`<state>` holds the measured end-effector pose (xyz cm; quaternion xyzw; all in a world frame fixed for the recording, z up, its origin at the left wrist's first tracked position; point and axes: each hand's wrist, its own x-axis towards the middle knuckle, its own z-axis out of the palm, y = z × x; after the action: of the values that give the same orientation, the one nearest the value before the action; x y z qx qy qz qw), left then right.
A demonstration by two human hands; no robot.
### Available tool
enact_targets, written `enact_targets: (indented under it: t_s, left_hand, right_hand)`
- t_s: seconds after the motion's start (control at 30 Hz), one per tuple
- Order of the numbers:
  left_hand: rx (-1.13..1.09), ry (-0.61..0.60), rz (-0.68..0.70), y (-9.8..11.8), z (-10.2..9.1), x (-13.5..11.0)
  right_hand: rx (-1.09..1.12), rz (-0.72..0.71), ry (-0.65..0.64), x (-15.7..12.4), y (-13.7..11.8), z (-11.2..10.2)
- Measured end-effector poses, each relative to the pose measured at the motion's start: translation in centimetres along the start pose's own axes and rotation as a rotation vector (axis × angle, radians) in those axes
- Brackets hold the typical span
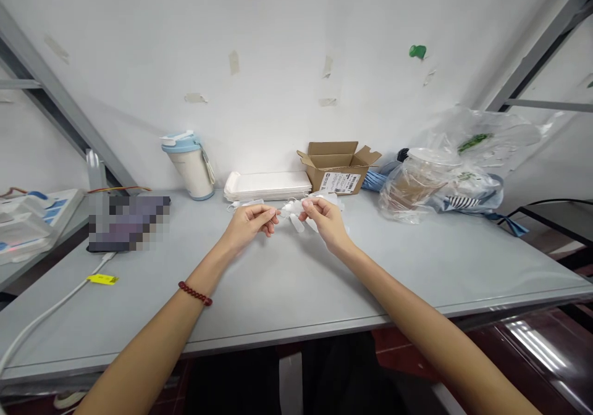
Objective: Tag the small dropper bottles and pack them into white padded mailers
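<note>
Over the middle of the grey table, my left hand [254,222] is closed in a pinch, thumb against forefinger. A tiny pale thing seems to show at its fingertips, too small to name. My right hand [325,218], a short gap away, also pinches; what its fingers hold, if anything, blends with the white pieces behind. Small translucent bottle-like plastic pieces [297,223] with white tips lie in a loose group on the table just beyond and beneath both hands. My right hand hides part of this group.
A stack of white envelopes [271,184] and an open cardboard box [340,174] stand against the wall. Left of them are a cream tumbler [192,171] and a phone-like device [127,223] with a white cable [50,311]. Plastic-wrapped cup [417,183] and bags sit right.
</note>
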<state>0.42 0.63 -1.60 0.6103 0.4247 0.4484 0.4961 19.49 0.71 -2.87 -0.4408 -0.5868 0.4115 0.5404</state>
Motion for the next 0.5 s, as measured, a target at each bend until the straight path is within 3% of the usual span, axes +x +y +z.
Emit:
enact_targets:
  t_s: [0.5]
  left_hand:
    - [0.214,-0.015,0.094,-0.05,0.52,-0.21]
  right_hand:
    - [-0.015,0.011,-0.048,-0.21,0.27,0.06]
